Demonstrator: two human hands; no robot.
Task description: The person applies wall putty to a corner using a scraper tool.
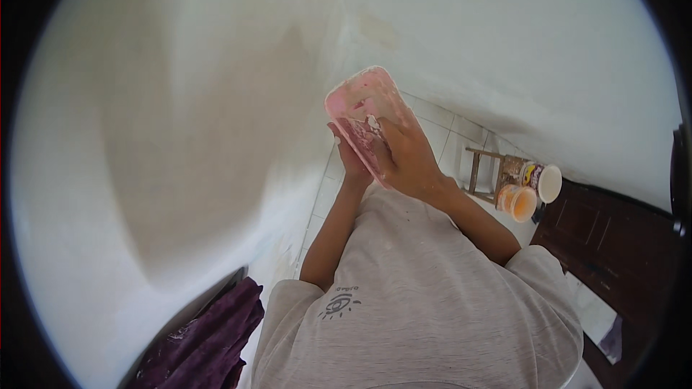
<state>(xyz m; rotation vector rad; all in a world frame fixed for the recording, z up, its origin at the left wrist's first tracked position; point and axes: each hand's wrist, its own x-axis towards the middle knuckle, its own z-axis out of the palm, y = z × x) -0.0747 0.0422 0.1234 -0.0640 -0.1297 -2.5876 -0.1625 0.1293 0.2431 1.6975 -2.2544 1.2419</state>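
A pink, rounded rectangular plastic tray (355,96), smeared with white paste, is tilted in front of my chest. From its lower left side my left hand (352,161) grips it, the thumb along the edge and the other fingers hidden beneath. Over the face of the tray lies my right hand (414,158), with its fingers bent and pressed together. A small white lump of paste (373,122) shows at my right fingertips. Whether those fingers hold a small tool, the view does not show.
Pale walls meet in a corner ahead, with a darker patch (209,144) on the left one. To the right, a wooden stool or short ladder (476,173) stands by an orange bucket (517,203) and a white bucket (549,184). Dark cloth (209,338) is at lower left, a brown door (605,238) at right.
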